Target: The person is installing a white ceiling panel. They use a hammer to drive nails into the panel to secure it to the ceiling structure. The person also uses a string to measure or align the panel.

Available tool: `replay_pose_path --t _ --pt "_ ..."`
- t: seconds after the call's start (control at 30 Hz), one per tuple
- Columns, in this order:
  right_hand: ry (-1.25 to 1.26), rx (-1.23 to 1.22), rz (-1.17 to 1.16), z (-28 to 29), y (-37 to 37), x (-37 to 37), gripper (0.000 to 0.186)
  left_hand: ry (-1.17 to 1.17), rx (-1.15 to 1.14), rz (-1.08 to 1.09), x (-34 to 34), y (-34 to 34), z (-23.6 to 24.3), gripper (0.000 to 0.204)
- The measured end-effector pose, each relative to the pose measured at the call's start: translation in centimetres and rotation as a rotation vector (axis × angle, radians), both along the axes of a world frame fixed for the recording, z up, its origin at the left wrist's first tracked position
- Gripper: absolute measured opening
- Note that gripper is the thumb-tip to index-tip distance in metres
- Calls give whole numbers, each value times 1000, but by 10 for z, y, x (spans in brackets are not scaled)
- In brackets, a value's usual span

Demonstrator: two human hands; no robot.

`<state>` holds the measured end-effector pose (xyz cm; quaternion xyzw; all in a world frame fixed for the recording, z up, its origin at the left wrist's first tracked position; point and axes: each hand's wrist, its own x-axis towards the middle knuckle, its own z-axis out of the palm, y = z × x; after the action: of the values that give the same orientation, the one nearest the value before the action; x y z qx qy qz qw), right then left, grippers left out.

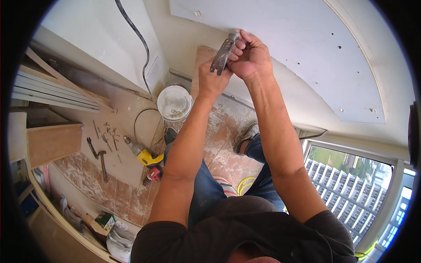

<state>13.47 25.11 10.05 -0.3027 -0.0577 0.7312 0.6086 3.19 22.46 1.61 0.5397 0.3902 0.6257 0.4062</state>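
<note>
A claw hammer (222,55) with a worn grey metal head is held up near the wall, and my left hand (213,81) is closed around it just below the claw. Its handle is mostly hidden from sight. Close beside the hammer head, my right hand (252,59) is raised with the palm side showing and the fingers curled in. The thumb and fingertips come together near the hammer's striking end; whatever they pinch is hidden. Both hands are in front of the lower edge of a pale wall panel (302,48) dotted with small holes and fasteners.
A white bucket (172,105) stands by the wall corner under a hanging black cable (142,41). On the dusty floor lie a yellow drill (147,155), a red power tool (152,175), another hammer (103,164), pincers (92,148) and several scattered pieces. A window (351,175) is at right.
</note>
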Motion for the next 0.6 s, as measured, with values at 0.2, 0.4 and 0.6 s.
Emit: replay_pose_path --t 0.2,0.4,0.6 --pt "-23 23 -20 -3 -3 3 11 7 -26 -24 -2 -1 5 11" --pt "-85 -7 -31 5 -11 0 12 -118 -293 -64 -8 -4 -1 10" --pt "46 -94 -47 4 -8 -7 13 -121 -198 -16 -8 -2 -4 7"
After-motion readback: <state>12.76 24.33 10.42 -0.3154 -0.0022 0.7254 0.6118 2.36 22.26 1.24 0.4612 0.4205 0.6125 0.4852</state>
